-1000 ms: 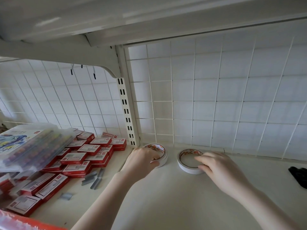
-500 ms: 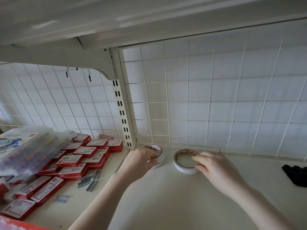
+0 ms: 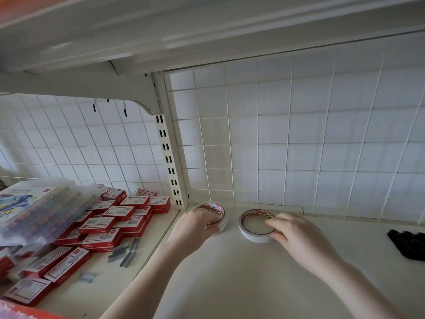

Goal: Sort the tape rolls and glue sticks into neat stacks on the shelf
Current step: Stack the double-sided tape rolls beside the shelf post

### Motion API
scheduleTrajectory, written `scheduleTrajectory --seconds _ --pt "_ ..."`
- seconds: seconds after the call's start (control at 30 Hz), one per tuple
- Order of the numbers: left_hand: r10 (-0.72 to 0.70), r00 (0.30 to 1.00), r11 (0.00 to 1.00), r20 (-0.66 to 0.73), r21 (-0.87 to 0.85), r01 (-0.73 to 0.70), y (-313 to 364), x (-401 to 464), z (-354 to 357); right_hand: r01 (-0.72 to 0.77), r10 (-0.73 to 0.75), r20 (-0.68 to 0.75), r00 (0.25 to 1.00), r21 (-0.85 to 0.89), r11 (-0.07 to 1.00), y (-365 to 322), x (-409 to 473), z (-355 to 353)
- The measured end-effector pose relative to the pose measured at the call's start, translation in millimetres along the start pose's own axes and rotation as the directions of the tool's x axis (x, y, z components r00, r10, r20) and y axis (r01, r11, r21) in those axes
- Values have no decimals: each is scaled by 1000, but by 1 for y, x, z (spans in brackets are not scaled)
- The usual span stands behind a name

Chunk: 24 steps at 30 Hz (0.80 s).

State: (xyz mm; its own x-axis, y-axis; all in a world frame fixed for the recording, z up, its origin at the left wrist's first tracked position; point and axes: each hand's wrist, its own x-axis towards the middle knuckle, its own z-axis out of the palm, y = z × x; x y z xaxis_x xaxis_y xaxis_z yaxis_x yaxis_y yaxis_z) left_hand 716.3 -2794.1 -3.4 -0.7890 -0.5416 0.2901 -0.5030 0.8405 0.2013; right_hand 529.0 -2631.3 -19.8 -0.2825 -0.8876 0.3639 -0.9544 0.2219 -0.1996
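Two white tape rolls with red-and-orange printed inner rims lie flat at the back of the cream shelf (image 3: 241, 279), near the wire grid wall. My left hand (image 3: 195, 229) grips the left tape roll (image 3: 218, 211) beside the slotted upright, fingers curled over its near side and hiding part of it. My right hand (image 3: 296, 236) holds the right tape roll (image 3: 251, 229), with fingertips hooked over its right rim. The two rolls sit a short gap apart. No glue sticks are visible.
Left of the upright post (image 3: 171, 162), a neighbouring shelf holds several red staple boxes (image 3: 110, 223), loose staple strips (image 3: 128, 252) and a clear-wrapped pack of coloured pens (image 3: 39, 210). A black moulded object (image 3: 408, 244) lies at the right edge. An upper shelf hangs overhead.
Both hands have stayed on their tape rolls, and the rolls have barely shifted. The view has tilted up slightly and drifted sideways.
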Motion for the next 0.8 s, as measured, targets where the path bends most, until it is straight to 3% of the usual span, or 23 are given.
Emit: scheduleTrajectory --seconds 0.47,0.8 --pt "-75 997 997 34 -6 76 9 1 -3 5 -5 -3 1000 1 1000 0 -2 4" --pt "-144 964 989 -224 -15 144 44 -31 -12 -59 66 78 995 -96 994 8 -18 -33"
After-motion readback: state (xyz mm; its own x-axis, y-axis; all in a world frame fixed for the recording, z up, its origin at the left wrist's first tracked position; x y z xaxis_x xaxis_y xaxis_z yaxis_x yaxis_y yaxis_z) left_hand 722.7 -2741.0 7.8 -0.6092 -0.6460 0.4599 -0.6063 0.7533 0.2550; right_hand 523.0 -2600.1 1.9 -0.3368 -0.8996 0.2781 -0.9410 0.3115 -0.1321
